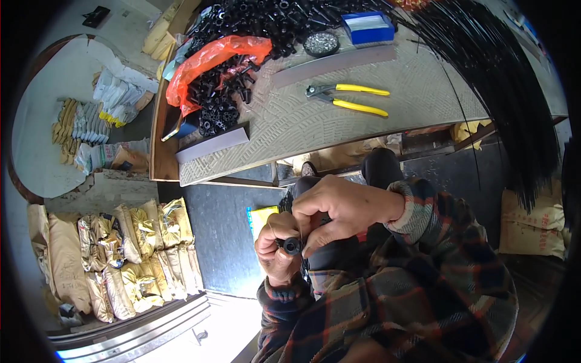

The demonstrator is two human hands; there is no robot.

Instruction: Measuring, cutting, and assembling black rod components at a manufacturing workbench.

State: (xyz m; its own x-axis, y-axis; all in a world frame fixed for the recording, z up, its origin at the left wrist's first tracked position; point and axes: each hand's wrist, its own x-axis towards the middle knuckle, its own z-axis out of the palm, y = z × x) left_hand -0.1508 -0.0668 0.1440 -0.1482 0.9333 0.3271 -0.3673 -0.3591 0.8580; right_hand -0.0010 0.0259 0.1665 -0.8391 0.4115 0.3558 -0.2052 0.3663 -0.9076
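Note:
Over my lap, both hands are close together at a small black tubular part, whose round open end faces up. My left hand is closed around it with thumb and fingers. A thin strand curves up beside the left fingers. From the right, my right hand reaches across with bent fingers, its thumb tip next to the part. What the right fingers pinch is mostly hidden behind the hand. Ahead on the workbench lie cutting pliers with yellow handles, their jaws pointing left.
Black plastic fittings are heaped on the workbench, by an orange-red plastic bag. A round dish and blue box stand behind the pliers. Long black strands overhang the right edge. Paper sacks lie left.

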